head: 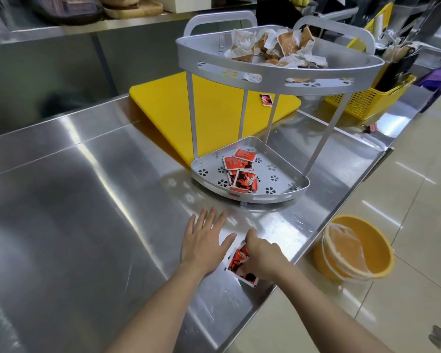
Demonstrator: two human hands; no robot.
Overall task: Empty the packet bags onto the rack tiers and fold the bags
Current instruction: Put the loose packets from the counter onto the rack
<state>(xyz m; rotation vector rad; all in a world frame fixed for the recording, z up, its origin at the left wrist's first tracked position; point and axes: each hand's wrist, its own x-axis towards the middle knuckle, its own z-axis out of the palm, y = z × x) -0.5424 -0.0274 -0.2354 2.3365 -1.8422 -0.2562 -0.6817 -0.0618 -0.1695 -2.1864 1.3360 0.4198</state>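
The right hand (261, 258), fingers curled, pinches the flat red-and-black printed packet bag (236, 263). The left hand (205, 240) lies flat, fingers straight, immediately left of that grip

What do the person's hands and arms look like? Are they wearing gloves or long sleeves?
No gloves and no long sleeves. The left hand and the right hand are both bare, with no rings that I can see. The forearms are bare too, and no sleeve, watch or bracelet shows as far as the picture reaches.
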